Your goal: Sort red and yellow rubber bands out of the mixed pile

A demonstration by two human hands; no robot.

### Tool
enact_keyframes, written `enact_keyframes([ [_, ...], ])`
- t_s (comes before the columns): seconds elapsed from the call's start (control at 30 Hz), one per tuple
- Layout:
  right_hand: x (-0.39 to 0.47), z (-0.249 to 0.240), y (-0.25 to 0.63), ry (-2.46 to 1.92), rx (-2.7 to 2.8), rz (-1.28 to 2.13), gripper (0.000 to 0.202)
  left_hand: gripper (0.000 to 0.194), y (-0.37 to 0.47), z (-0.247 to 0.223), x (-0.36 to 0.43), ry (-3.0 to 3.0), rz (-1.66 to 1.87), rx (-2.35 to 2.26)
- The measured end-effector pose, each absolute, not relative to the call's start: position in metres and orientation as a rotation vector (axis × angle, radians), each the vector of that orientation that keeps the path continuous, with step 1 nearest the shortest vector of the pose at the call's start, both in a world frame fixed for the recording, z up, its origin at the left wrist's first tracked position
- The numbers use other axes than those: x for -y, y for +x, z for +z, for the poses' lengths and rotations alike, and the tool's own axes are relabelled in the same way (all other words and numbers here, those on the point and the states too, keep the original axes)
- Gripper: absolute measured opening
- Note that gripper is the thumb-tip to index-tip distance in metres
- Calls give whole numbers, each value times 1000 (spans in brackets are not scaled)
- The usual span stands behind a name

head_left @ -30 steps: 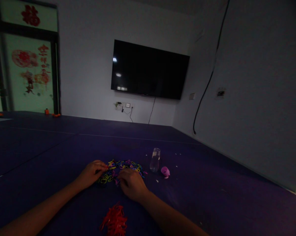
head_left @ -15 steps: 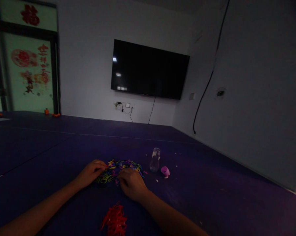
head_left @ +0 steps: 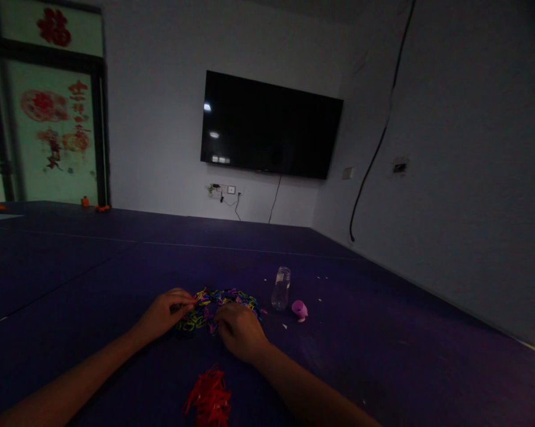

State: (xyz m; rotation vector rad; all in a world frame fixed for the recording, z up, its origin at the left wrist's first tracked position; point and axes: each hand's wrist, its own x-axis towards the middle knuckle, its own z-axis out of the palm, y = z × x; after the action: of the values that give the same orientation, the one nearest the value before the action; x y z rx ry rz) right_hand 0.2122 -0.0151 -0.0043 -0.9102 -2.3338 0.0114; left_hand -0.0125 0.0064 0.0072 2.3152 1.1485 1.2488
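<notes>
A pile of small multicoloured rubber bands (head_left: 198, 320) lies spread on the purple surface in front of me. At its left edge my left hand (head_left: 172, 307) has thumb and fingertips pinched together, with a bit of red rubber band (head_left: 195, 302) showing at the tips. My right hand (head_left: 239, 329) rests over the right part of the pile, fingers curled down into the bands. Its fingertips are partly hidden, so what they hold is unclear. Nearer to me, between my forearms, sits a separate heap of red rubber bands (head_left: 208, 398).
Right of the pile stands a clear, open bottle (head_left: 280, 289), with a purple cap-like piece (head_left: 299, 309) beside it. White scraps (head_left: 284, 326) dot the surface. A television (head_left: 271, 126) hangs on the far wall; a black cable (head_left: 374, 154) dangles at right. Orange objects (head_left: 85, 201) lie at far left.
My left hand has shifted very slightly right, its fingers reaching a little further over the pile's edge. The right hand has barely moved. The bands, bottle and red heap look the same.
</notes>
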Motion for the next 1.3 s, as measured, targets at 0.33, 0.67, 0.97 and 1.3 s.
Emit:
enact_keyframes([
  [0.33, 18, -1, 213, -983, 2285, 43, 22, 33, 33, 21, 49, 2070, 944, -830],
  [0.67, 18, -1, 213, -916, 2292, 65, 18, 55, 28, 18, 46, 1793, 1157, -1010],
  [0.97, 20, -2, 214, -590, 2411, 93, 45, 37, -9, 1, -2, 2424, 1374, -1400],
  [1.3, 22, 4, 212, -814, 2281, 41, 14, 38, -4, -6, -29, 2745, 873, -1300],
])
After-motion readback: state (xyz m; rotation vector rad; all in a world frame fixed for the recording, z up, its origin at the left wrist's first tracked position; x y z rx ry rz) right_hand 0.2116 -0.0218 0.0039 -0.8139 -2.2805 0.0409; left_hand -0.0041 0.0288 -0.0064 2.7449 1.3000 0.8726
